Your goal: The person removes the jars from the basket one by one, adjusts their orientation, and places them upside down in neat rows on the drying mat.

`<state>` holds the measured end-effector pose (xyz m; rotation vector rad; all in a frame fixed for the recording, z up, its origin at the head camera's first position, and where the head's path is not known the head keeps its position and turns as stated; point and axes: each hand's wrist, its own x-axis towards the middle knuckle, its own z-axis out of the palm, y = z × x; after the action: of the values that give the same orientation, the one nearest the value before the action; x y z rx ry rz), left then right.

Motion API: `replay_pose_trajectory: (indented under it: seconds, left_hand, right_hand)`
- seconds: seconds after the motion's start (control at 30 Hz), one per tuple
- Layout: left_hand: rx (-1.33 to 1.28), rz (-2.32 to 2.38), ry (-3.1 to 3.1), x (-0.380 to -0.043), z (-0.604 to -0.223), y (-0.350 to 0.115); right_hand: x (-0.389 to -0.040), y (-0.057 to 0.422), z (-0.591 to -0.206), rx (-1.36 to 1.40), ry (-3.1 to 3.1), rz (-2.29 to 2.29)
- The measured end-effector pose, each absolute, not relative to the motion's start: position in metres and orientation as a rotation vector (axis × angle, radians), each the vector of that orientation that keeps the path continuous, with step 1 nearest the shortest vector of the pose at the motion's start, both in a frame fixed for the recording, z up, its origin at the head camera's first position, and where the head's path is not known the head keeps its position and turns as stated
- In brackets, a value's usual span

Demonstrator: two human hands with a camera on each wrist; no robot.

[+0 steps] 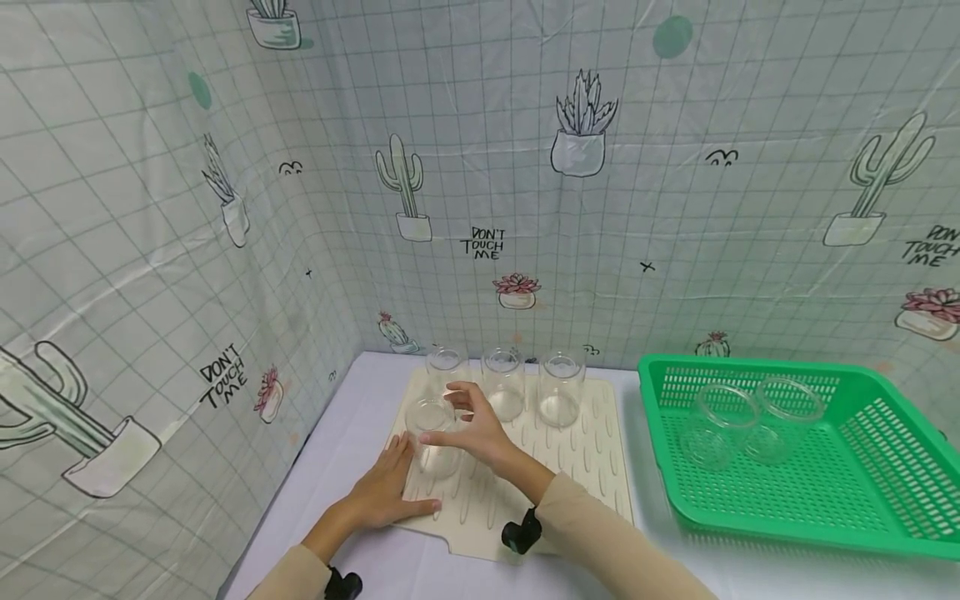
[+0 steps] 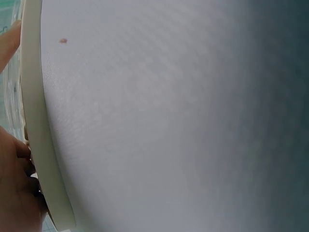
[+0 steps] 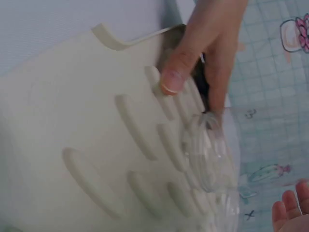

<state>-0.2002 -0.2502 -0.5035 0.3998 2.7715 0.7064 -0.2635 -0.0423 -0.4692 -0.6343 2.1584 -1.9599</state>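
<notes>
A clear glass jar (image 1: 438, 458) stands on the left part of a cream ridged mat (image 1: 468, 533). My right hand (image 1: 480, 429) reaches around this jar near its rim, thumb across the front and fingers spread at the far side. In the right wrist view its fingertips (image 3: 292, 205) lie beside the transparent wall. My left hand (image 1: 382, 487) rests at the mat's left edge, fingers straight along the side and thumb on top. The right wrist view also shows that thumb (image 3: 176, 72) on the ridges.
Three more clear jars (image 1: 558, 408) stand in a row at the mat's back. On the right, a green slotted basket (image 1: 810, 508) holds two clear jars (image 1: 727, 408). Patterned cloth walls (image 1: 465, 192) rise at the back and left of the white table (image 1: 330, 425).
</notes>
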Motion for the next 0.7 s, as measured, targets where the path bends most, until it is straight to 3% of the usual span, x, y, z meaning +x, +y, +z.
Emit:
replay_pose_trajectory:
  seconds: [0.7]
  left_hand:
    - [0.369,0.702,2.764,-0.200,-0.503,-0.248]
  right_hand:
    - [-0.274,0.007,-0.395,-0.763,1.851,-2.181]
